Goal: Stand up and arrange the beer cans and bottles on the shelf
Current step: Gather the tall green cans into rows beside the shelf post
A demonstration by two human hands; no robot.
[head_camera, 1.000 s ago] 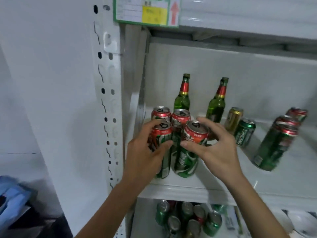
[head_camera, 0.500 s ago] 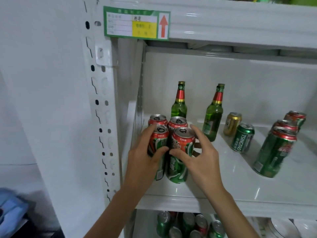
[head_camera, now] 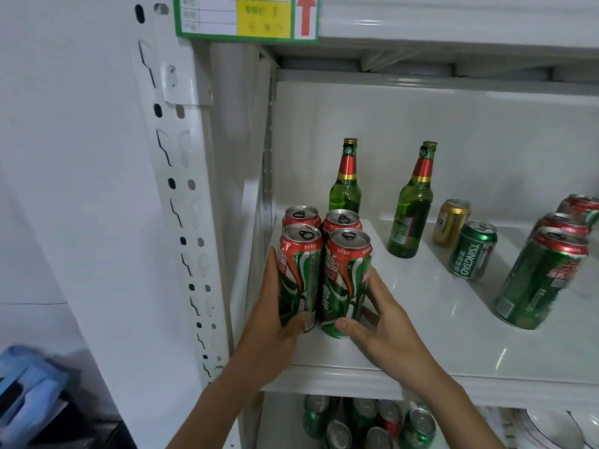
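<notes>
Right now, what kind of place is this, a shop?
Probably a shop or stockroom. A white metal shelf holds green beer bottles and red-and-green beer cans, and a label card with a red arrow is fixed to the shelf above.

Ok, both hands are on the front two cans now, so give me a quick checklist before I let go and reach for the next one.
1. Left hand holds front left can: ok.
2. Right hand holds front right can: ok.
3. Both front cans upright: ok.
4. Back two cans lined up behind: ok.
5. Can bases flat on shelf: cannot tell, fingers cover them.
6. Tsingtao can and gold can placed in the block: not ok, loose at right.
</notes>
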